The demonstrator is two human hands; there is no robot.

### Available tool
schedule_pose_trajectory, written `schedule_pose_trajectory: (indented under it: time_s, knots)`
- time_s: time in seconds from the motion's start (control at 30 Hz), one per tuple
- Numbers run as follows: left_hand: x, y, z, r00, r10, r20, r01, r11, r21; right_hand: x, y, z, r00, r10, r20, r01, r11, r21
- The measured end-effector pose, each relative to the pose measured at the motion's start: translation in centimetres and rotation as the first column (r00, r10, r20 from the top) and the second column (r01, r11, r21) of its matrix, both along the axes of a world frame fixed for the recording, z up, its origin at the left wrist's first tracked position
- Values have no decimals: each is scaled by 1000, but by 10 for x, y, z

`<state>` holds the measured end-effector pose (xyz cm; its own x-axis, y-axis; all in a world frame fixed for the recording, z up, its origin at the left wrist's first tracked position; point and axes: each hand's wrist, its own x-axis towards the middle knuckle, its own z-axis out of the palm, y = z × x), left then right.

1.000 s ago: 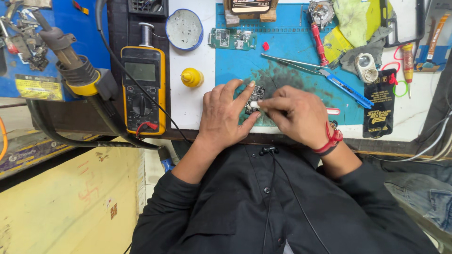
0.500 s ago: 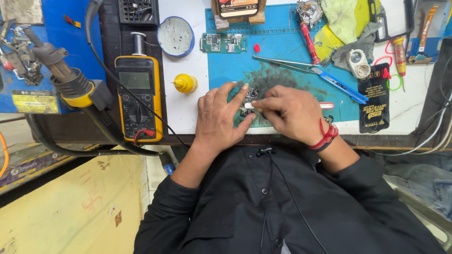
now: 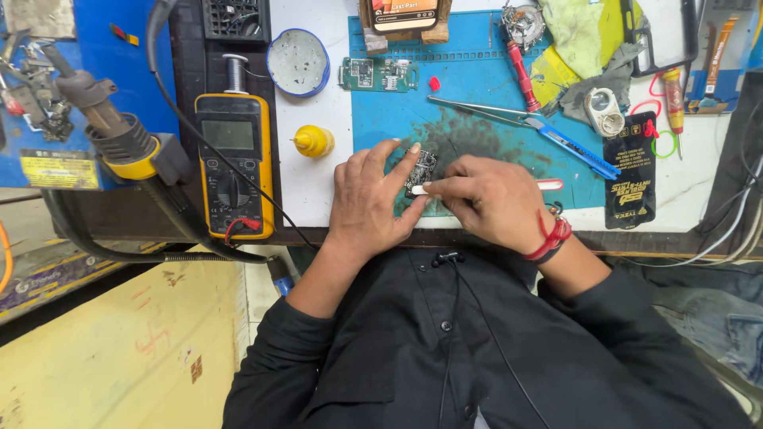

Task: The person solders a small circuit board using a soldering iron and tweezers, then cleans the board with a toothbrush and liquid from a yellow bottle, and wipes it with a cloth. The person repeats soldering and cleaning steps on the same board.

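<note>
Circuit board, small and dark, is sitting on the stained part of the blue work mat, close to the mat's left edge and near the front edge of the bench. The left hand is pinching it, the forefinger lying along its upper side and the thumb pressing from below. The right hand is closing its fingers round a thin white tool, whose tip is pointing left and touching the board's lower edge.

Room around the hands is lying mostly to the left: bare white bench top is running between the mat's edge and the yellow multimeter. A small yellow bottle is standing just beyond the left hand. Farther back, metal tweezers and a blue-handled knife are crossing the mat behind the right hand, well apart from the board. A green circuit board is lying near the mat's far left corner, beside a round blue-rimmed tin.
</note>
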<state>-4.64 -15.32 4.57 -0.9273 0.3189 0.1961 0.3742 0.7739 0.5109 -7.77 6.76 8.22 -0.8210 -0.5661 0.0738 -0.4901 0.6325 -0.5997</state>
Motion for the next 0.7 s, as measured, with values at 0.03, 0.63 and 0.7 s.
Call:
schedule_pose_trajectory:
  time_s: [0.03, 0.63, 0.7]
  knots:
    - [0, 0, 0, 1000, -1, -8, 1, 1000, 1, -1, 1, 0, 998, -47, -41, 48, 999, 22]
    - [-3, -1, 5, 999, 35, 3, -35, 999, 21, -76, -1, 16, 915, 398, 67, -401, 916, 33]
    - [-3, -1, 4, 999, 34, 12, -34, 999, 16, -78, -4, 18, 924, 382, 18, -382, 923, 44]
